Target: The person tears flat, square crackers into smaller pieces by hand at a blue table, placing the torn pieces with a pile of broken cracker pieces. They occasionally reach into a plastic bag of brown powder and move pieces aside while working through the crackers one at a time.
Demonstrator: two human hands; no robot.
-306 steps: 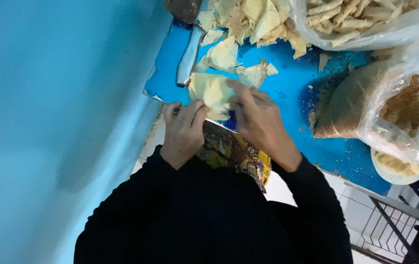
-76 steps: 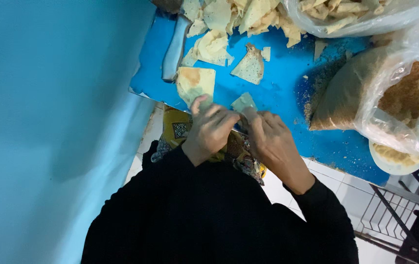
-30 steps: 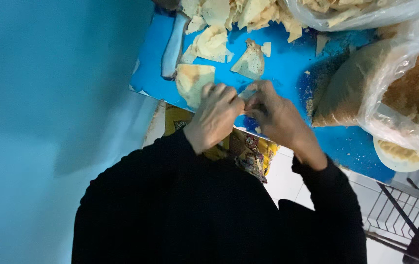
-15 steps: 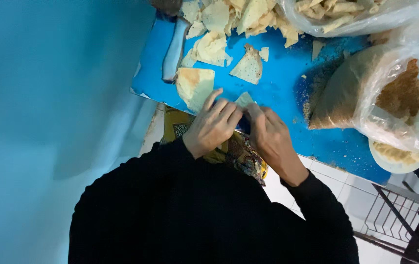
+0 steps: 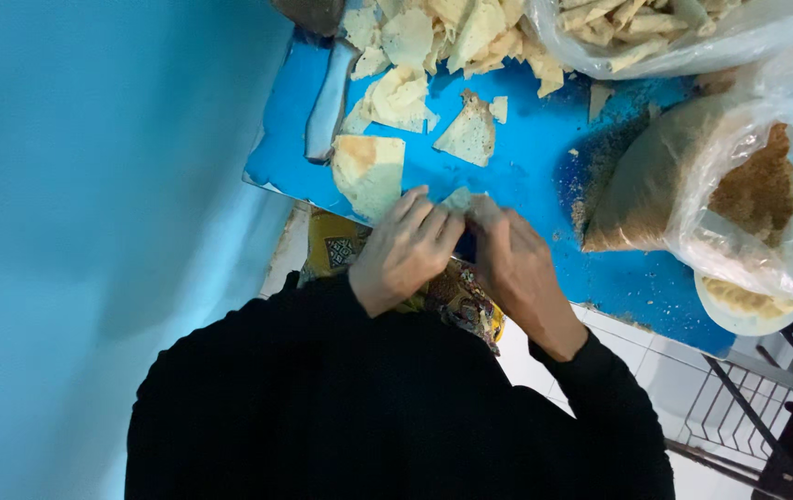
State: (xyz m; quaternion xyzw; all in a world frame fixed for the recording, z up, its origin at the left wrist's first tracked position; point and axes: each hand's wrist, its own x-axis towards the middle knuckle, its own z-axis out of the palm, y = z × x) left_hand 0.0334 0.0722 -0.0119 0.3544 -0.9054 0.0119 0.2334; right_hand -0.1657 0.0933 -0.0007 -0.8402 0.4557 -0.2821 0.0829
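Note:
My left hand (image 5: 403, 250) and my right hand (image 5: 511, 264) meet at the near edge of a blue board (image 5: 526, 157). Together they pinch a small pale pastry piece (image 5: 458, 199), most of it hidden by my fingers. Just left of my left hand lies a folded pale pastry sheet (image 5: 370, 172). A triangular folded pastry (image 5: 470, 134) rests on the board beyond my hands.
A heap of torn pastry sheets (image 5: 433, 37) lies at the far edge, with a knife (image 5: 327, 97) on its left. A clear bag of brown filling (image 5: 702, 190) sits right, over a white plate (image 5: 739, 310). Another bag of pastry strips (image 5: 655, 23) is far right. Blue wall on the left.
The large sheet I held ten seconds ago now lies on the board; a triangular piece has been set down too. My hands stay together on a small piece, barely shifting in the last second.

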